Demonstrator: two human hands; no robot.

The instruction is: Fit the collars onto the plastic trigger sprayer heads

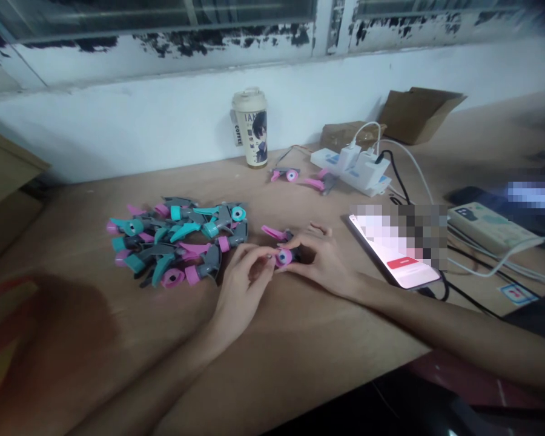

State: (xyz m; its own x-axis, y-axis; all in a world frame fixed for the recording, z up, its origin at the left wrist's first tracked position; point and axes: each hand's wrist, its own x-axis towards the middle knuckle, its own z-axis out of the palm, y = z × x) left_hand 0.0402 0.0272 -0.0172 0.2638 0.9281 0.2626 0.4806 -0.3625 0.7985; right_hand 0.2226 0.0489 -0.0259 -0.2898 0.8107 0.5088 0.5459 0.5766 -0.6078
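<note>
My right hand (323, 257) grips a pink-and-grey trigger spray head (283, 258), its round pink collar turned towards me. A pink trigger sticks out beyond my fingers, and the grey body is partly hidden behind them. My left hand (247, 278) is closed in a pinch at the collar's left edge; a tiny dark thing shows at its fingertips, too small to name. Left of my hands lies a pile of trigger spray heads (168, 248) in grey with pink or teal collars and triggers.
Two more pink-and-grey spray heads (291, 175) lie near a white power strip (324, 158) with chargers and cables. A tall cup (255, 136) stands by the wall. A lit phone (409, 263) lies right of my hands, a patterned power bank or phone (493, 227) beyond it.
</note>
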